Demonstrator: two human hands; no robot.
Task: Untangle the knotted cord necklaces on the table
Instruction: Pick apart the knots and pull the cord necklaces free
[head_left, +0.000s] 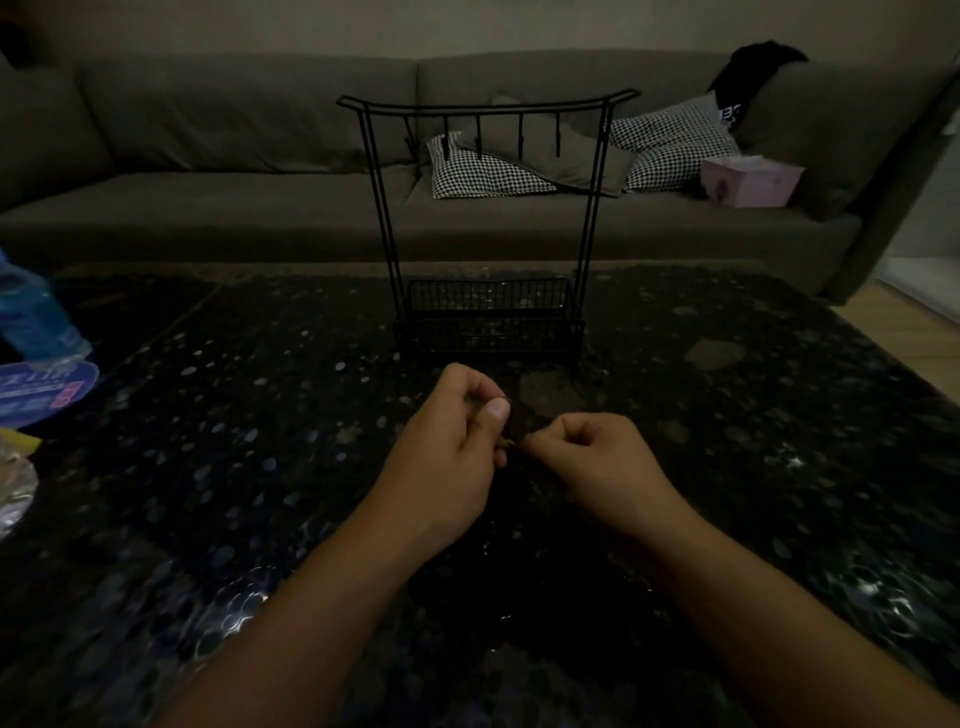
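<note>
Both hands (511, 441) pinch the knotted cord (506, 442) between them.

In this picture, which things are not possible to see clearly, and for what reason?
- Head view: the cord between the left hand and right hand; only a small piece shows, the curled fingers and dim light hide the rest, so no knot can be judged.
- Head view: the contents of the black wire stand basket; too dark.
- Head view: the blue bottle; cut by the left edge and blurred.
</note>
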